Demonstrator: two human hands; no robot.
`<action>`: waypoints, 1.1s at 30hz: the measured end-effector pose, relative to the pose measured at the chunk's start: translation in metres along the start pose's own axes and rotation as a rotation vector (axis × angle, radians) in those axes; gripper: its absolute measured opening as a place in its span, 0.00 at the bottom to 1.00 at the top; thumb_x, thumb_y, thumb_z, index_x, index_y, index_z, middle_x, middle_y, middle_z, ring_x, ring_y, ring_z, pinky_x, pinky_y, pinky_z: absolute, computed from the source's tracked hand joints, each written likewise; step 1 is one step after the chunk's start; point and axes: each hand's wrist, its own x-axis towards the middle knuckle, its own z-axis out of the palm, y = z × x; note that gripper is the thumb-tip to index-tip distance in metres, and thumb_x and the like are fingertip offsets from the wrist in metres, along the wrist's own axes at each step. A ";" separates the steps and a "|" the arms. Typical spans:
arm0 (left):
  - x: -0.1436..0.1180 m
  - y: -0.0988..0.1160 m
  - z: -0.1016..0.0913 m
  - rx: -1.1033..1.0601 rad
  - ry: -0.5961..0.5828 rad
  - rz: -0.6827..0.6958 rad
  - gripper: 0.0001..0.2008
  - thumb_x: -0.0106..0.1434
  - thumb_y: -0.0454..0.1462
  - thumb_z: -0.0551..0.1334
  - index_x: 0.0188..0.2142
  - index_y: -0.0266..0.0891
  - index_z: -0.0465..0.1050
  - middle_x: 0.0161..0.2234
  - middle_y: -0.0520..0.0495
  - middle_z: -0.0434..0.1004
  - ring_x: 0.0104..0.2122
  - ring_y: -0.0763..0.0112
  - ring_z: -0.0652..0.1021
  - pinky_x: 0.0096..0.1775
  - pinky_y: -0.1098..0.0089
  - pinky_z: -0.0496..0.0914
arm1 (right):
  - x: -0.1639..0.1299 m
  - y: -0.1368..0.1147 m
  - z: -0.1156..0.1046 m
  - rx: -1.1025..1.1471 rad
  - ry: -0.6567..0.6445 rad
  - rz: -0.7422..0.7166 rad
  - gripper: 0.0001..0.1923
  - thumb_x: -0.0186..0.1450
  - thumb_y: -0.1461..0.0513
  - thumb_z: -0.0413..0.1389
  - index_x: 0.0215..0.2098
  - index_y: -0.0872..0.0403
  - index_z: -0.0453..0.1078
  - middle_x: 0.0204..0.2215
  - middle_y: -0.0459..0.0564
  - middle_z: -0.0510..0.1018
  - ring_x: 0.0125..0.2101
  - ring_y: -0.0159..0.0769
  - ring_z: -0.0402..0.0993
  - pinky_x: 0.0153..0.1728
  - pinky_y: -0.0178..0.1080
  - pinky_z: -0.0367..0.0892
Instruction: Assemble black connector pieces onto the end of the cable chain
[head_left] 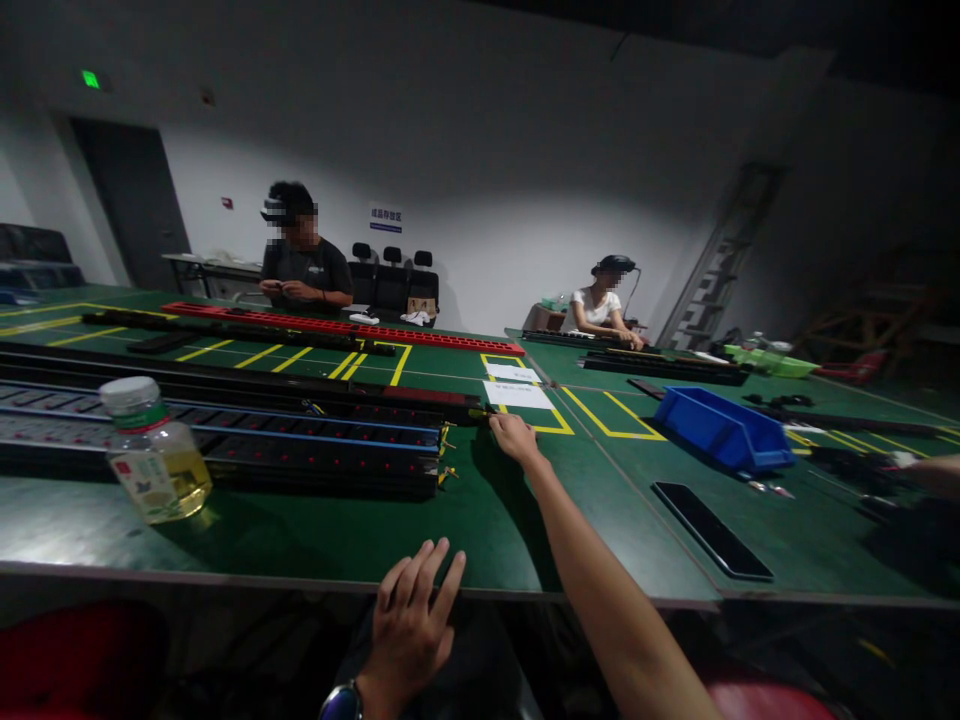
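My right hand is stretched far out over the green table, its fingers closed on the end of a long black rail that runs off to the left. My left hand rests flat at the table's near edge with its fingers spread and nothing in it; a watch sits on that wrist. In front of the long black rail lies a black tray with blue strips, its right end just left of my right hand.
A plastic bottle of yellow liquid stands near left. A blue bin and a flat black strip lie to the right. Two white papers lie beyond my hand. A long red rail and two seated people are across the table.
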 end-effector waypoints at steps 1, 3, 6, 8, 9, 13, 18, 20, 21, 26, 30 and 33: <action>0.000 0.000 0.000 -0.001 0.000 -0.002 0.30 0.59 0.34 0.62 0.62 0.48 0.74 0.60 0.46 0.77 0.60 0.60 0.71 0.63 0.61 0.55 | 0.001 0.000 -0.001 0.008 0.002 -0.001 0.24 0.77 0.55 0.39 0.50 0.48 0.77 0.57 0.53 0.78 0.56 0.47 0.71 0.56 0.52 0.65; 0.000 0.000 0.001 0.001 -0.004 -0.006 0.30 0.59 0.34 0.62 0.62 0.48 0.74 0.60 0.46 0.77 0.61 0.60 0.71 0.63 0.61 0.55 | 0.002 0.002 -0.002 0.042 0.026 0.010 0.24 0.77 0.55 0.38 0.46 0.49 0.77 0.53 0.53 0.80 0.53 0.46 0.74 0.55 0.51 0.66; 0.000 0.000 0.000 -0.015 0.001 -0.013 0.30 0.59 0.34 0.62 0.62 0.48 0.74 0.60 0.47 0.77 0.60 0.61 0.71 0.64 0.62 0.55 | 0.006 0.005 -0.004 0.132 0.108 0.054 0.23 0.76 0.56 0.40 0.52 0.48 0.77 0.56 0.52 0.79 0.54 0.44 0.74 0.55 0.45 0.67; 0.001 0.000 0.000 -0.033 0.014 -0.021 0.30 0.59 0.34 0.62 0.62 0.48 0.74 0.59 0.47 0.78 0.60 0.62 0.72 0.64 0.62 0.55 | 0.009 0.009 -0.005 0.178 0.150 0.078 0.25 0.76 0.57 0.39 0.56 0.49 0.76 0.58 0.51 0.79 0.56 0.42 0.73 0.54 0.40 0.67; 0.001 0.000 0.000 -0.039 0.017 -0.022 0.30 0.59 0.34 0.62 0.62 0.48 0.74 0.59 0.47 0.78 0.59 0.62 0.72 0.64 0.62 0.55 | 0.010 0.010 -0.006 0.196 0.160 0.089 0.26 0.75 0.58 0.38 0.58 0.50 0.75 0.58 0.51 0.79 0.56 0.41 0.73 0.54 0.38 0.67; 0.001 -0.001 0.000 -0.034 0.009 -0.018 0.31 0.58 0.33 0.62 0.62 0.47 0.74 0.60 0.46 0.78 0.60 0.60 0.72 0.63 0.61 0.56 | 0.011 0.017 -0.012 0.251 0.168 0.153 0.28 0.74 0.58 0.38 0.57 0.52 0.77 0.56 0.52 0.80 0.55 0.43 0.75 0.52 0.37 0.67; 0.002 -0.001 -0.001 -0.017 -0.007 -0.010 0.30 0.59 0.34 0.62 0.62 0.47 0.74 0.60 0.46 0.78 0.60 0.59 0.72 0.62 0.61 0.57 | 0.004 0.018 -0.015 0.130 0.109 0.105 0.25 0.74 0.58 0.42 0.60 0.53 0.75 0.57 0.54 0.79 0.56 0.44 0.73 0.54 0.38 0.66; 0.002 0.000 -0.002 -0.026 -0.004 -0.018 0.30 0.59 0.34 0.62 0.61 0.47 0.75 0.59 0.46 0.78 0.59 0.60 0.72 0.62 0.61 0.57 | 0.000 0.015 -0.012 0.045 0.103 0.095 0.24 0.74 0.58 0.45 0.64 0.52 0.71 0.61 0.55 0.75 0.59 0.45 0.70 0.56 0.40 0.65; 0.003 0.000 -0.002 -0.032 0.000 -0.023 0.29 0.59 0.34 0.61 0.61 0.47 0.75 0.59 0.46 0.78 0.59 0.60 0.72 0.62 0.61 0.57 | -0.002 0.012 -0.011 0.000 0.100 0.083 0.25 0.74 0.57 0.46 0.66 0.50 0.69 0.63 0.54 0.73 0.60 0.45 0.69 0.57 0.43 0.65; 0.002 0.000 -0.002 -0.036 0.002 -0.025 0.29 0.59 0.33 0.61 0.61 0.47 0.75 0.59 0.46 0.78 0.59 0.61 0.72 0.62 0.61 0.56 | -0.010 -0.001 -0.007 -0.171 0.013 -0.002 0.25 0.75 0.56 0.46 0.68 0.43 0.64 0.67 0.53 0.68 0.64 0.51 0.63 0.59 0.57 0.62; 0.001 0.000 0.000 -0.013 -0.008 -0.013 0.30 0.59 0.34 0.62 0.62 0.47 0.74 0.60 0.46 0.77 0.60 0.60 0.71 0.62 0.61 0.56 | -0.010 -0.005 -0.008 -0.225 -0.025 0.036 0.23 0.75 0.61 0.42 0.63 0.48 0.69 0.63 0.56 0.72 0.62 0.50 0.65 0.59 0.60 0.59; -0.001 -0.001 0.001 0.008 -0.012 -0.007 0.30 0.59 0.35 0.62 0.63 0.48 0.74 0.60 0.46 0.77 0.61 0.59 0.71 0.63 0.61 0.56 | -0.010 -0.006 -0.009 -0.266 0.015 0.116 0.22 0.72 0.63 0.44 0.58 0.52 0.73 0.60 0.60 0.75 0.60 0.52 0.67 0.58 0.60 0.60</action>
